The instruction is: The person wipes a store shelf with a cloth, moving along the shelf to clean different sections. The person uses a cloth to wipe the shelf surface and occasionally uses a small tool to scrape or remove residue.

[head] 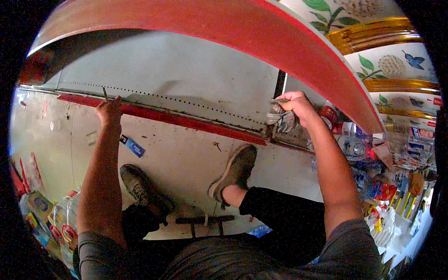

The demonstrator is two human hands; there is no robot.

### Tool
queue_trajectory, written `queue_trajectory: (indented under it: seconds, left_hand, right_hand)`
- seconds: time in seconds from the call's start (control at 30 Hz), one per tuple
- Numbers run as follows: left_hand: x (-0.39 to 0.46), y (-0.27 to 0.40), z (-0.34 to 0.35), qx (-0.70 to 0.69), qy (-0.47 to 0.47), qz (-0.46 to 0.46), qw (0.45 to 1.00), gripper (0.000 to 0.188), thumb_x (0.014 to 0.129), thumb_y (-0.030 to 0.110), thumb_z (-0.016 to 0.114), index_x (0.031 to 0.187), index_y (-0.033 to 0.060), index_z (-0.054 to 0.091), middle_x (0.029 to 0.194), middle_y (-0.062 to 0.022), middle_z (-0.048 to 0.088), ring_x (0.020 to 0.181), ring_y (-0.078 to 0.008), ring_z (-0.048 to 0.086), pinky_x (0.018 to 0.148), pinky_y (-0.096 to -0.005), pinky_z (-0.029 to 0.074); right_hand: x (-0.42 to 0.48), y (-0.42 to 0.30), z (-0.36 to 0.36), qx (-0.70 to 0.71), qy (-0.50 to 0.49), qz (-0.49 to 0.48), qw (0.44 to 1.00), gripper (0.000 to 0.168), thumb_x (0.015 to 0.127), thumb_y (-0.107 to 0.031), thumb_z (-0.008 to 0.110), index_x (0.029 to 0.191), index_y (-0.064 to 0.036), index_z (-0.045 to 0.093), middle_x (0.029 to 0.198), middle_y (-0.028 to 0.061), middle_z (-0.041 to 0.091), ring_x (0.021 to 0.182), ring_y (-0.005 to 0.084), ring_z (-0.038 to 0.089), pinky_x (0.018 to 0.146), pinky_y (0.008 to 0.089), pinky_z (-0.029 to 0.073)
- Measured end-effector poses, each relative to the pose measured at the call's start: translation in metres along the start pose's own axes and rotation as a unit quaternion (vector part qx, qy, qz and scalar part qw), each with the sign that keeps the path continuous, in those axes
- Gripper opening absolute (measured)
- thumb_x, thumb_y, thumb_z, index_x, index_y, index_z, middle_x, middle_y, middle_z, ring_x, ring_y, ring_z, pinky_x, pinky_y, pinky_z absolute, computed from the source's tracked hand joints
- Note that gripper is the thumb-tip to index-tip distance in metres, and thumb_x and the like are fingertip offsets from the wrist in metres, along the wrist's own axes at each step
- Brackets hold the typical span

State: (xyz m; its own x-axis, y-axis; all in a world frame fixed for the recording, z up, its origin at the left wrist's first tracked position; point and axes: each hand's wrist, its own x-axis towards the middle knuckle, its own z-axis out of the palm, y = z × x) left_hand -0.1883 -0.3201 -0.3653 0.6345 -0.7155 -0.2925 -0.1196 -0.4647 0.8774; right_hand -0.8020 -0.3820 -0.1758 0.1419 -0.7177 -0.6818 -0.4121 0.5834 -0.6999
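My left hand [110,111] holds a thin dark tool [104,92], its kind unclear, pointing up over the front edge of a low metal shelf. A red strip [189,125] runs along that edge, below a row of small holes in the grey shelf panel [210,94]. At the right end of the strip, my right hand [297,106] grips a crumpled grey cloth [282,119] beside a dark upright post [280,84]. Above both hands curves a wide red shelf edge [224,24].
A blue price tag [133,146] lies on the tiled floor near my shoes. Plastic bottles [351,147] and packaged goods crowd the right side; large clear bottles [64,217] stand at lower left. A small stool [204,219] is behind my feet. Boxes with flower prints [392,64] are upper right.
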Motion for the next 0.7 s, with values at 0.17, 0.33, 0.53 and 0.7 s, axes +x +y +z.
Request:
queue_trajectory:
  seconds: [0.17,0.33,0.53,0.7]
  left_hand:
    - [0.008,-0.016,0.018,-0.047,-0.029,0.005,0.998,0.017,0.081,0.006,0.077,0.083,0.0036,0.061,0.068,-0.0056,0.059,0.050,-0.0152,0.050,0.044,-0.0300,0.038]
    - [0.018,-0.023,-0.001,-0.012,-0.025,0.018,0.999,0.019,0.081,0.006,0.077,0.079,0.0058,0.058,0.064,-0.0032,0.055,0.050,-0.0139,0.047,0.044,-0.0305,0.037]
    - [-0.010,0.005,0.010,-0.036,-0.011,0.011,0.999,0.024,0.082,0.008,0.076,0.073,0.0079,0.054,0.061,-0.0025,0.052,0.049,-0.0147,0.047,0.043,-0.0307,0.037]
    - [-0.017,0.012,0.007,-0.035,0.001,0.009,0.999,0.027,0.084,0.010,0.075,0.070,0.0089,0.051,0.058,-0.0027,0.050,0.047,-0.0146,0.046,0.043,-0.0305,0.037]
  right_hand:
    - [0.031,0.056,-0.009,-0.349,0.297,-0.233,0.858,0.037,0.074,-0.011,0.075,0.107,0.004,0.067,0.105,0.0143,0.066,0.094,0.0221,0.065,0.081,0.0345,0.051]
    - [-0.005,0.063,0.038,-0.401,0.192,-0.272,0.853,0.051,0.072,-0.012,0.076,0.119,-0.001,0.062,0.127,0.0180,0.055,0.115,0.0352,0.055,0.098,0.0407,0.046]
    - [-0.028,0.067,0.057,-0.449,0.218,-0.227,0.836,0.067,0.074,-0.012,0.075,0.136,-0.006,0.050,0.141,0.0180,0.045,0.127,0.0383,0.047,0.104,0.0439,0.041]
    - [-0.021,0.074,0.053,-0.429,0.206,-0.273,0.836,0.068,0.072,-0.008,0.075,0.135,-0.007,0.050,0.138,0.0173,0.046,0.125,0.0379,0.048,0.103,0.0434,0.041]
